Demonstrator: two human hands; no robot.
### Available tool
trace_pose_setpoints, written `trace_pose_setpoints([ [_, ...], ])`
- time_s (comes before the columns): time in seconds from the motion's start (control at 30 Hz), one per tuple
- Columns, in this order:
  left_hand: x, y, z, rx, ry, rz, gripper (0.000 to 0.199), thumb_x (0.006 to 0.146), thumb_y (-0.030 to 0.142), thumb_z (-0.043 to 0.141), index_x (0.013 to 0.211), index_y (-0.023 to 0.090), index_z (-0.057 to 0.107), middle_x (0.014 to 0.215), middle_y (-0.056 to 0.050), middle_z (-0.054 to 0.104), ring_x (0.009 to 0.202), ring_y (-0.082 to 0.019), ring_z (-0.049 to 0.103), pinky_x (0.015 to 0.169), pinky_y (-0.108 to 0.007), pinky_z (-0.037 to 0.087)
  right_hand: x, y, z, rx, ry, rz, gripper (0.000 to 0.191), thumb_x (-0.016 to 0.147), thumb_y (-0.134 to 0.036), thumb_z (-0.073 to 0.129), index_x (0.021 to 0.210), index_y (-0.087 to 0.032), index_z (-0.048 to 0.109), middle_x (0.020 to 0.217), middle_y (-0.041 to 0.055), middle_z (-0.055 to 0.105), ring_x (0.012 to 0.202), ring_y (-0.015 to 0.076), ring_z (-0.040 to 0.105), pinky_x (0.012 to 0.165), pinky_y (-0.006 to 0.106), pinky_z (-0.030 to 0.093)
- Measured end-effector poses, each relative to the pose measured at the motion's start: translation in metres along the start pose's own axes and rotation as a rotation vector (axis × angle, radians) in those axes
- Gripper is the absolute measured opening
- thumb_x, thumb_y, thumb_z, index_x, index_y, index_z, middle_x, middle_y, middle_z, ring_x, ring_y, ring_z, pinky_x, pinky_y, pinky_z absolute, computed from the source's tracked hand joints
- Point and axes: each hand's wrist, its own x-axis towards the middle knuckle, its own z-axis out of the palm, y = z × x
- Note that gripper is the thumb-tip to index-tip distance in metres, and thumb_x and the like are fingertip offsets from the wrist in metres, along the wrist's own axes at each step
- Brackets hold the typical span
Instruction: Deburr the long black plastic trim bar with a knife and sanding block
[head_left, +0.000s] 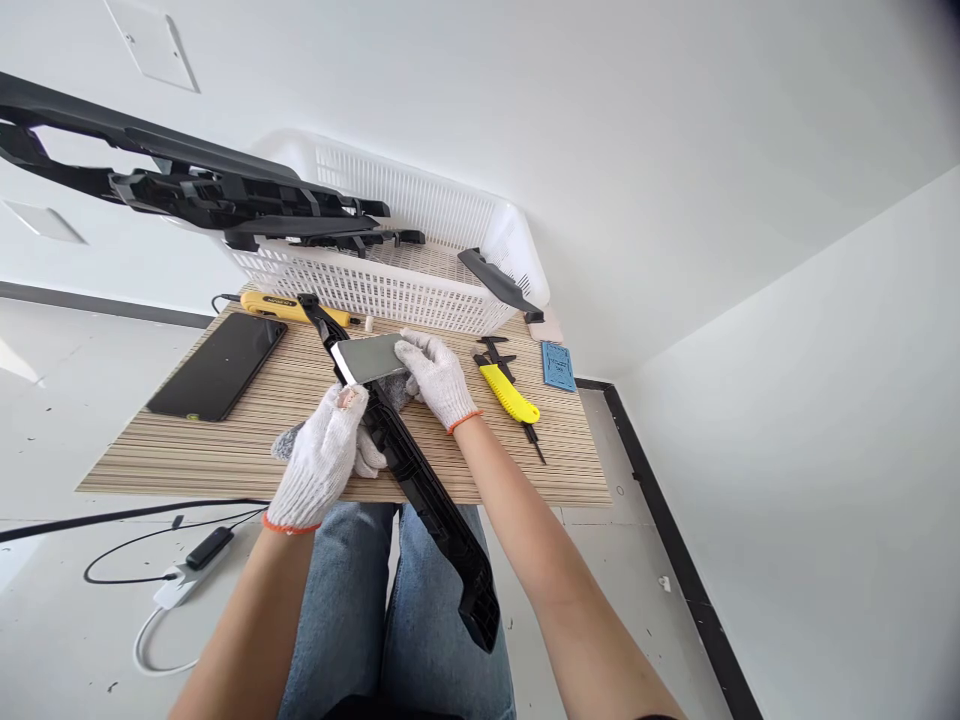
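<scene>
My left hand (322,455), in a white knit glove with a hole at the thumb, is closed around a long black plastic trim piece (427,490). The piece slants from the tabletop down over my lap. In my right hand (437,375), gloved too, is a flat rectangular block (370,358) with a grey-green face and a white edge. It lies across the upper part of the trim piece, its near end close to my left thumb. Beneath the piece and my hands, a grey cloth (287,441) shows in part.
Behind stands a white plastic basket (375,292) with several black trim pieces (225,200), some jutting left. On the table (202,455) lie a dark phone (219,367), a yellow corded tool (274,307), a yellow utility knife (510,392), black calipers (498,357) and a blue card (557,366).
</scene>
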Motion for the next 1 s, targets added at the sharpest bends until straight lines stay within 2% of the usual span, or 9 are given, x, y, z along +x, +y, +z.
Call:
trace_pose_setpoints([
  [0.13,-0.002,-0.003,-0.003,-0.013,-0.040,0.051,0.042,0.096,0.066,0.047,0.091,0.025,0.054,0.046,0.002,0.063,0.036,-0.017,0.056,0.039,-0.026,0.046,0.001,0.002,0.000,0.010,-0.005,0.005,0.044,0.086,-0.049,0.077,0.120,-0.022,0.066,0.080,-0.0054,0.066,0.042,0.0028,0.046,0.042,0.018,0.038],
  [0.27,-0.002,0.002,-0.002,-0.045,-0.046,0.020,0.038,0.093,0.063,0.054,0.092,0.025,0.050,0.045,0.004,0.061,0.034,-0.017,0.055,0.036,-0.025,0.045,-0.001,0.001,-0.002,0.038,-0.050,-0.045,0.045,0.086,-0.047,0.075,0.124,-0.026,0.069,0.080,-0.0048,0.065,0.045,0.0042,0.045,0.043,0.018,0.039],
  [0.4,-0.001,0.004,-0.001,-0.077,-0.059,0.007,0.041,0.088,0.063,0.055,0.094,0.023,0.050,0.043,0.005,0.059,0.033,-0.018,0.055,0.035,-0.025,0.045,-0.003,-0.002,-0.006,0.082,-0.093,-0.052,0.042,0.083,-0.047,0.074,0.119,-0.025,0.075,0.084,-0.0006,0.067,0.049,0.0060,0.043,0.041,0.020,0.035],
  [0.5,0.001,0.001,-0.002,-0.099,-0.047,0.016,0.040,0.089,0.063,0.055,0.088,0.024,0.052,0.045,0.004,0.060,0.035,-0.017,0.054,0.037,-0.026,0.045,-0.004,-0.006,-0.010,0.094,-0.073,-0.008,0.048,0.086,-0.053,0.070,0.121,-0.021,0.075,0.070,-0.0006,0.060,0.047,0.0074,0.042,0.038,0.020,0.027],
  [0.63,0.000,0.002,-0.002,-0.105,0.023,0.027,0.043,0.088,0.065,0.054,0.071,0.025,0.049,0.042,0.002,0.056,0.036,-0.015,0.050,0.042,-0.026,0.044,-0.002,-0.010,-0.014,0.138,-0.103,0.024,0.055,0.079,-0.054,0.077,0.124,-0.022,0.072,0.069,-0.0024,0.058,0.045,0.0064,0.042,0.038,0.019,0.024],
  [0.73,-0.002,0.008,-0.001,-0.115,0.068,0.016,0.042,0.089,0.062,0.055,0.069,0.025,0.049,0.037,0.003,0.049,0.036,-0.014,0.046,0.045,-0.026,0.043,0.001,-0.010,-0.016,0.129,-0.068,0.049,0.046,0.073,-0.048,0.083,0.110,-0.023,0.071,0.065,-0.0061,0.053,0.043,0.0051,0.037,0.038,0.018,0.023],
  [0.87,-0.001,0.009,0.000,-0.171,0.061,-0.015,0.040,0.088,0.061,0.056,0.075,0.024,0.051,0.042,0.003,0.051,0.037,-0.014,0.044,0.043,-0.026,0.037,0.000,-0.012,-0.026,0.203,0.025,-0.028,0.034,0.079,-0.050,0.076,0.088,-0.023,0.059,0.065,-0.0068,0.048,0.047,0.0048,0.038,0.041,0.016,0.027],
  [0.93,0.000,0.009,0.000,-0.202,0.049,-0.022,0.038,0.089,0.060,0.055,0.081,0.024,0.053,0.045,0.002,0.053,0.038,-0.014,0.043,0.041,-0.027,0.035,-0.005,-0.016,-0.034,0.203,-0.046,-0.022,0.038,0.079,-0.056,0.071,0.086,-0.024,0.052,0.065,-0.0065,0.049,0.048,0.0058,0.043,0.040,0.016,0.027],
  [1.0,0.000,0.012,0.000,-0.187,0.068,-0.049,0.034,0.091,0.056,0.051,0.085,0.023,0.056,0.044,0.003,0.051,0.038,-0.015,0.043,0.041,-0.027,0.034,-0.012,-0.021,-0.040,0.106,-0.230,0.070,0.043,0.077,-0.062,0.068,0.085,-0.025,0.047,0.060,-0.0071,0.050,0.046,0.0076,0.046,0.037,0.016,0.025],
])
